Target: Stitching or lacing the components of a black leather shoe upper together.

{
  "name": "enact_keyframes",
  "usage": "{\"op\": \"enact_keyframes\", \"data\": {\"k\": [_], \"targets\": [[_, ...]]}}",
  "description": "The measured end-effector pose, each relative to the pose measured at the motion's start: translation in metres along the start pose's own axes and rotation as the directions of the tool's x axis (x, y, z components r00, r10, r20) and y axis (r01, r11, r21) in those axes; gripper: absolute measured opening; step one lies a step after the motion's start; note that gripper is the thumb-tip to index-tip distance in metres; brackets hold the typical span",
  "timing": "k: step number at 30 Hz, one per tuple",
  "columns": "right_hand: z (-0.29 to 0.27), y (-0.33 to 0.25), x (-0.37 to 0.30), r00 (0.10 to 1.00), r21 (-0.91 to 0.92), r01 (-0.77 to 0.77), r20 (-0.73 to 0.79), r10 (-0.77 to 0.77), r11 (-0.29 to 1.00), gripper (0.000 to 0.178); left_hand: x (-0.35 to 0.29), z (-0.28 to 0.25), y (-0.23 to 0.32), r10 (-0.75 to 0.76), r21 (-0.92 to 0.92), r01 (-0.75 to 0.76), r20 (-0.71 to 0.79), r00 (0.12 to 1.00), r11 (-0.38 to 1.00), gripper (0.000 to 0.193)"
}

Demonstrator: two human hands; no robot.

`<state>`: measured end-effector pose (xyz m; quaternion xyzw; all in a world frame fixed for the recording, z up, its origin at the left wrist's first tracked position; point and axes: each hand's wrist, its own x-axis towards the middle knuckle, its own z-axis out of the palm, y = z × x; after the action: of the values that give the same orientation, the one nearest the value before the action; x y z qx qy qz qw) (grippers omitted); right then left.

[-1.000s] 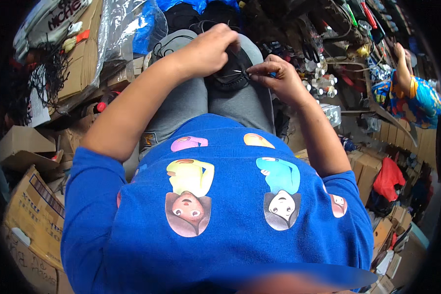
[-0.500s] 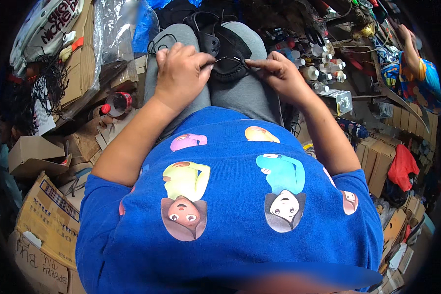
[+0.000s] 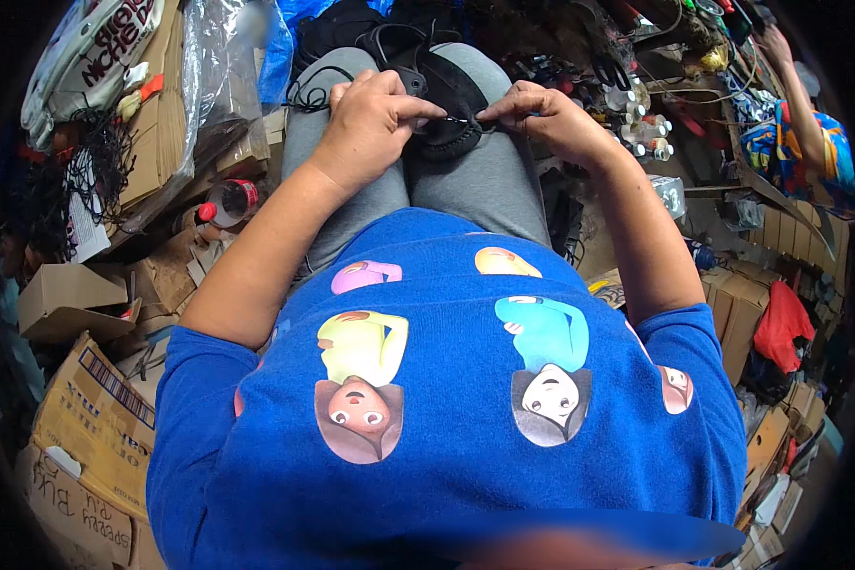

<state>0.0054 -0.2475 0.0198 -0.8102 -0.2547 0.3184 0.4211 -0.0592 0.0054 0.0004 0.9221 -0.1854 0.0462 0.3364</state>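
A black shoe [image 3: 437, 142] with a ridged sole edge lies across my grey-clad thighs. Over it, the thumb and index finger of my left hand [image 3: 369, 123] are pinched together. From their tips a thin, shiny needle-like piece [image 3: 458, 120] reaches toward my right hand. My right hand [image 3: 546, 119] is closed in a pinch at the shoe's right edge; what its fingertips hold is too small to make out. Black cord [image 3: 315, 87] loops over my left knee, beside the left hand. The shoe's far part is dark and partly covered by the left hand.
Left of me are flattened cardboard [image 3: 157, 142], a tangle of black cord [image 3: 90, 171], a clear bottle [image 3: 230, 201] with a red cap and an open carton [image 3: 71, 302]. Several small bottles [image 3: 641, 133] stand at the right. Beyond them shows another person's arm [image 3: 800, 104].
My left hand has shifted right and slightly down, bringing its fingertips closer to the right hand's. My right hand has lifted a little, and the gap over the shoe is narrower.
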Motion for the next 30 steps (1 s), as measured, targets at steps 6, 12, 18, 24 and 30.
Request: {"op": "enact_keyframes", "data": {"k": [6, 12, 18, 24, 30], "targets": [[-0.001, -0.002, -0.002, 1.000, 0.009, -0.013, 0.008, 0.013, 1.000, 0.027, 0.002, 0.000, 0.004, 0.018, 0.002, -0.018, 0.003, 1.000, 1.000, 0.024], [-0.002, 0.000, 0.001, 0.997, 0.095, -0.062, 0.040, 0.059, 0.994, 0.027, 0.012, 0.007, -0.006, 0.116, -0.055, -0.117, -0.023, 0.993, 0.992, 0.022], [-0.003, 0.005, 0.005, 0.997, 0.055, -0.009, 0.072, 0.005, 0.998, 0.027, 0.026, 0.013, -0.012, 0.099, -0.142, -0.096, 0.020, 0.995, 0.985, 0.016], [0.009, 0.008, -0.009, 0.999, -0.013, -0.015, -0.044, 0.015, 1.000, 0.032, 0.003, 0.009, 0.000, 0.091, 0.052, -0.087, -0.068, 0.994, 0.995, 0.017], [0.012, 0.008, -0.015, 0.994, 0.041, 0.053, -0.093, -0.049, 0.998, 0.033, -0.002, 0.005, -0.003, 0.076, 0.069, -0.073, -0.049, 0.996, 0.995, 0.018]]}}
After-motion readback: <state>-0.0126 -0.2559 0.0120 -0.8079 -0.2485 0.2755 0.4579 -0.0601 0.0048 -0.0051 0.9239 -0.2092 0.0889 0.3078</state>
